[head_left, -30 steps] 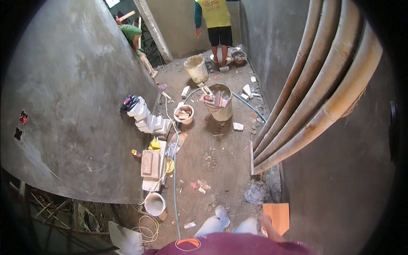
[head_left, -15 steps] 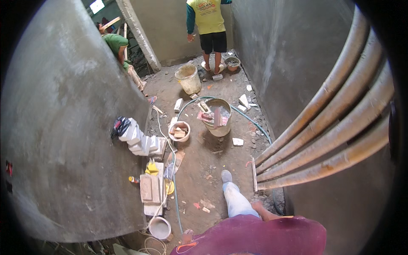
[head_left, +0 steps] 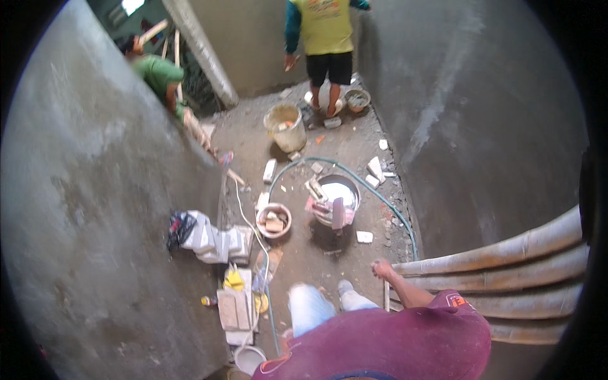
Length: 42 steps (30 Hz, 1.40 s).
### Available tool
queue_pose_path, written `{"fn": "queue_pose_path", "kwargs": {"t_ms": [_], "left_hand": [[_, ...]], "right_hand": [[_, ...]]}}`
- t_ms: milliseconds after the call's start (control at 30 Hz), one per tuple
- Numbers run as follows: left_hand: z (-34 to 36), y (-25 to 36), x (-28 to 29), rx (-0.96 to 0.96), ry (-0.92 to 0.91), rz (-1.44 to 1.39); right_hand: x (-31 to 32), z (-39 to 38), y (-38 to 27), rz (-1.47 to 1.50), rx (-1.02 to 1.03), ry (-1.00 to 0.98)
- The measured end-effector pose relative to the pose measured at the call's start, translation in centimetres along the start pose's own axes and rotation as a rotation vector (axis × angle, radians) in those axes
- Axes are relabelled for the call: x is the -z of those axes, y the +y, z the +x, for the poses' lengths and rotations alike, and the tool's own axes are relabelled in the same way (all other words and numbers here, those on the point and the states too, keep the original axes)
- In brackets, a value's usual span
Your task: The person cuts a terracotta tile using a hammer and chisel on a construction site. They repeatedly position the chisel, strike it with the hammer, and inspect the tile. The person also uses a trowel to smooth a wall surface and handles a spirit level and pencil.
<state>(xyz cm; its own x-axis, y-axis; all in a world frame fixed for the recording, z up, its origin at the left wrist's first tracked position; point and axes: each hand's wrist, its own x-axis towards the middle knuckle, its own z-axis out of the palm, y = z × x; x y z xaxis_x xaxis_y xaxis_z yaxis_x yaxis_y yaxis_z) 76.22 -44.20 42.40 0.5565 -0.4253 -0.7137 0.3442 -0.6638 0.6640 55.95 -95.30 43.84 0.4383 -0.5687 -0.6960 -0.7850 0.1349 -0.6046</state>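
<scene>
My right hand [head_left: 382, 269] is in front of my body, beside the ends of several long bamboo poles [head_left: 487, 259]. Its fingers look loosely curled, and nothing shows in them. Only a small patch of my left hand [head_left: 287, 341] shows past the maroon sleeve; its fingers are hidden. Ahead of me stands a bucket [head_left: 356, 201] with a bright, shiny surface inside. Plastering floats with reddish handles [head_left: 322, 208] lie across its rim. To its left, a small tub [head_left: 259, 218] holds broken brick pieces.
A person in a yellow shirt [head_left: 326, 28] faces the far wall; another in green [head_left: 158, 73] is at the left opening. A large pail [head_left: 274, 130], a green hose [head_left: 373, 183], white blocks [head_left: 218, 247], stacked tiles [head_left: 234, 310] and rubble lie along the passage.
My right hand has swung forward into view, and a second leg now shows. The bucket and tubs sit slightly further right in view. The bamboo poles appear lower and flatter.
</scene>
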Motion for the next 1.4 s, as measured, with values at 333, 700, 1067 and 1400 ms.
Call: {"fn": "queue_pose_path", "kwargs": {"t_ms": [333,700,1067,1400], "left_hand": [[8.1,7.3,4.9,0.062,0.154,-0.089],[25.4,25.1,22.8,0.073,0.351,-0.455],[28.1,23.4,19.1,0.307,0.105,-0.234],[42.0,25.3,12.5,0.311,0.0,-0.078]], "right_hand": [[-5.9,4.8,-10.0,0.173,-0.192,0.025],[-7.6,9.0,-21.6,-0.093,-0.289,-0.014],[-14.9,13.3,-34.0,-0.379,-0.126,-0.133],[-20.8,16.7,-28.4,-0.473,-0.009,-0.161]]}}
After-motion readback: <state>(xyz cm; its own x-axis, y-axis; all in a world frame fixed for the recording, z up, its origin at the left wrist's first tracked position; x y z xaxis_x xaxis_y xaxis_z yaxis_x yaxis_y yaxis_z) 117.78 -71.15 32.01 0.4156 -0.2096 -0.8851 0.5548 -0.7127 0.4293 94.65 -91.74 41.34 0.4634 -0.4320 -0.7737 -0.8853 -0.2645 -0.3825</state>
